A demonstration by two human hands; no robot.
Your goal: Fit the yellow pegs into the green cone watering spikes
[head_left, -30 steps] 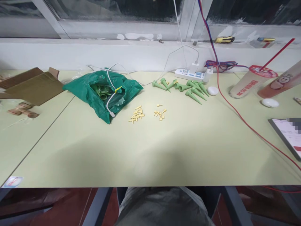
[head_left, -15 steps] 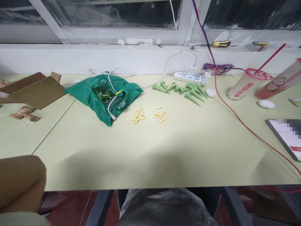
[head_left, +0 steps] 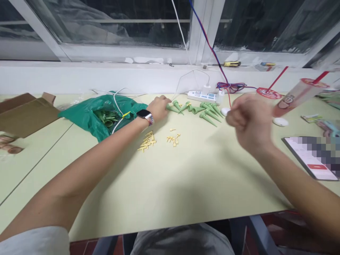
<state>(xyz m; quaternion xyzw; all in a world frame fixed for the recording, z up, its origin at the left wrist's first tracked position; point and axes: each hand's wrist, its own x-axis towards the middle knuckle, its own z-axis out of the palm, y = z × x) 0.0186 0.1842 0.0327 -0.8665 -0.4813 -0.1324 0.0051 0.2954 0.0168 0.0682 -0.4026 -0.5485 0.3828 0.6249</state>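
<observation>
Left hand (head_left: 158,108) curled against green spikes (head_left: 173,108), beside green bag (head_left: 87,118), grip unclear; right hand (head_left: 249,120) balled, raised above bench (head_left: 170,184), blurred.

a black smartwatch (head_left: 143,113) with a patterned band, and a white sleeve (head_left: 32,241)

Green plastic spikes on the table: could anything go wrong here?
Maybe. The left hand is right against the green plastic spikes, so it could knock them, and their pointed tips might poke. The loose yellow pieces lie near the left forearm and could get swept around. The right hand is close to a red wire and might snag it.
</observation>
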